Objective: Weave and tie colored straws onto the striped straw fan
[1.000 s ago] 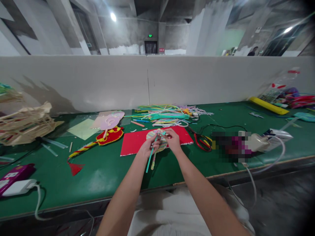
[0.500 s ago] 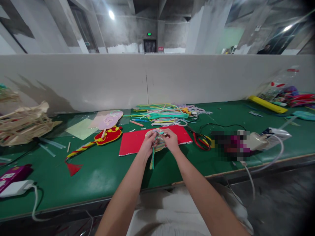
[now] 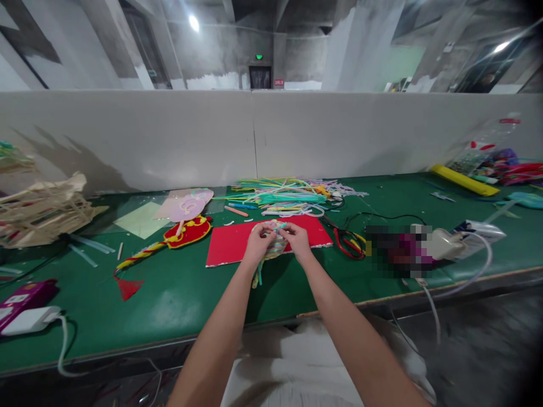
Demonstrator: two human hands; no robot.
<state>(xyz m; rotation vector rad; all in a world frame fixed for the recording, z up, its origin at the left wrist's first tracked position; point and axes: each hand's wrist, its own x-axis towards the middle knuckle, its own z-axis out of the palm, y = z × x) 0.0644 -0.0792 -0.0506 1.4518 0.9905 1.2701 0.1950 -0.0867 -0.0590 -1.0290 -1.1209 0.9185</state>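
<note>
I see green bench (image 3: 178, 311), concrete room (image 3: 218, 53) (lit). Right hand (image 3: 297, 238) pinches teal strip (image 3: 281, 226); left hand (image 3: 258, 243), can't tell. Less strip dangles than before.

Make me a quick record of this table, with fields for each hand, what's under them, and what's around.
Left hand: left hand, fingers pinched at a teal strip
Right hand: right hand, fingertips together at the teal strip's upper part
Under hands: striped piece, partly hidden, over a red board
Beyond board: pile of colored strips
Left of board: red fan-shaped piece, yellow edging, twisted handle, red tassel
Right of board: red-handled tool
Surface: green tabletop
</note>
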